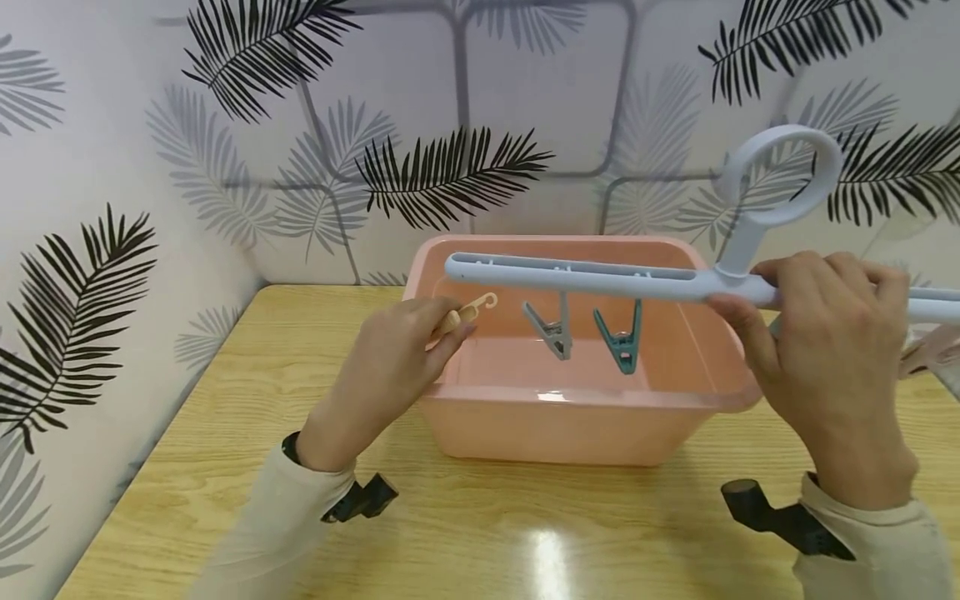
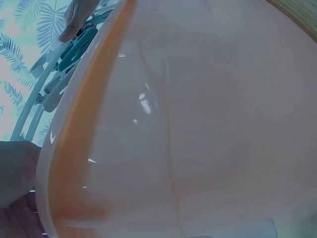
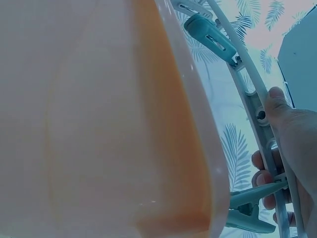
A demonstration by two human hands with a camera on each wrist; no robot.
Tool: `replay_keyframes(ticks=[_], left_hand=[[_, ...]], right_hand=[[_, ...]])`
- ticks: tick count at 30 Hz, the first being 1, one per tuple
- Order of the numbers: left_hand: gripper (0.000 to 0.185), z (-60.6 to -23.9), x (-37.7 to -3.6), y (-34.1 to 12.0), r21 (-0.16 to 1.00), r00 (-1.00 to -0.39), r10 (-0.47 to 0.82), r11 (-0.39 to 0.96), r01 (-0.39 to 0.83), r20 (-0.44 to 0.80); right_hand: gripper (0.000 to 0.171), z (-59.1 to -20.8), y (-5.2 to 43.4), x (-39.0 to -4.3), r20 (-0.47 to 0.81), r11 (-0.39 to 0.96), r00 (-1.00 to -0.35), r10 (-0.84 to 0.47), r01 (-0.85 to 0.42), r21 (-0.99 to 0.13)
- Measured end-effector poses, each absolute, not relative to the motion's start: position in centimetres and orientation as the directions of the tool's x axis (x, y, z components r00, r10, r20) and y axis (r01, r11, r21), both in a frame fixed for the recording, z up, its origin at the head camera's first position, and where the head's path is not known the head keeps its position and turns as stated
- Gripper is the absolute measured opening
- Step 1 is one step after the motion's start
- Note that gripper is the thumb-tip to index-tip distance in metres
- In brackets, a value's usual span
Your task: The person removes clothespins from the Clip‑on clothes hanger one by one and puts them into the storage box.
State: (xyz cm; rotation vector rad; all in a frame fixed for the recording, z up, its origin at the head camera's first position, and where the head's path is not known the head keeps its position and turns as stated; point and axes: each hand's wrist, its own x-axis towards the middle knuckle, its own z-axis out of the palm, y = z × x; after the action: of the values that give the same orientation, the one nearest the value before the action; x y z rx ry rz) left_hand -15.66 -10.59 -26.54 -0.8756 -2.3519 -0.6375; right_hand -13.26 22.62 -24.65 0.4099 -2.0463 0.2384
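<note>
Two hands work just in front of a pink tub [image 1: 570, 417] that stands on the wooden worktop [image 1: 480, 533]. Nearest its front-left corner, the left hand [image 1: 382, 379] pinches a small beige clip [image 1: 467, 314] between thumb and fingers, the clip's hook end poking out over the tub's left rim. At the tub's right rim, the right hand [image 1: 828, 358] has its fingers curled tight round a pale blue hanger bar [image 1: 577, 277], which stretches level across the tub's mouth, its ring handle [image 1: 783, 175] rising beyond the hand. A grey clip [image 1: 551, 327] and a teal clip [image 1: 621, 337] hang from the bar, down inside the tub. Behind the tub stands a wall with a palm-leaf pattern [image 1: 450, 171].

Only the right wrist view shows the bar's underside: the fingers [image 3: 262, 177] wrapped beneath it, and another teal clip [image 3: 250, 210] just beside them. From the left wrist, the tub's outer wall [image 2: 198, 129] fills almost everything.
</note>
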Motion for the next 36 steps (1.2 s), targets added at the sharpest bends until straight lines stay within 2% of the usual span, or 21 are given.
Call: replay_keyframes(ticks=[6, 15, 18, 27, 32, 36], left_hand=[[0.013, -25.6, -16.4, -10.6, 0.224, -0.683, 0.511, 0.691, 0.687, 0.521], [0.017, -22.8, -17.5, -10.9, 0.134, -0.656, 0.652, 0.663, 0.737, 0.381], [0.022, -21.3, -17.9, -10.7, 0.110, -0.672, 0.659, 0.681, 0.724, 0.338], [0.018, -18.1, -19.4, -9.1, 0.078, -0.724, 0.645, 0.731, 0.678, 0.247], [0.010, -17.8, -21.0, -8.2, 0.078, -0.714, 0.655, 0.721, 0.689, 0.246], [0.021, -17.5, -22.3, -7.4, 0.080, -0.710, 0.664, 0.715, 0.695, 0.233]], right_hand=[[0.081, -24.5, 22.7, -13.2, 0.867, 0.925, -0.456, -0.202, -0.379, 0.016], [0.081, -24.2, 22.8, -13.2, 0.865, 0.925, -0.462, -0.195, -0.380, 0.005], [0.081, -24.1, 22.9, -13.2, 0.867, 0.929, -0.462, -0.187, -0.369, 0.003], [0.085, -23.7, 23.8, -13.0, 0.880, 0.945, -0.452, -0.145, -0.327, -0.013], [0.086, -23.7, 23.7, -13.0, 0.881, 0.941, -0.452, -0.138, -0.337, -0.025], [0.086, -23.8, 23.4, -13.0, 0.881, 0.935, -0.451, -0.146, -0.353, -0.026]])
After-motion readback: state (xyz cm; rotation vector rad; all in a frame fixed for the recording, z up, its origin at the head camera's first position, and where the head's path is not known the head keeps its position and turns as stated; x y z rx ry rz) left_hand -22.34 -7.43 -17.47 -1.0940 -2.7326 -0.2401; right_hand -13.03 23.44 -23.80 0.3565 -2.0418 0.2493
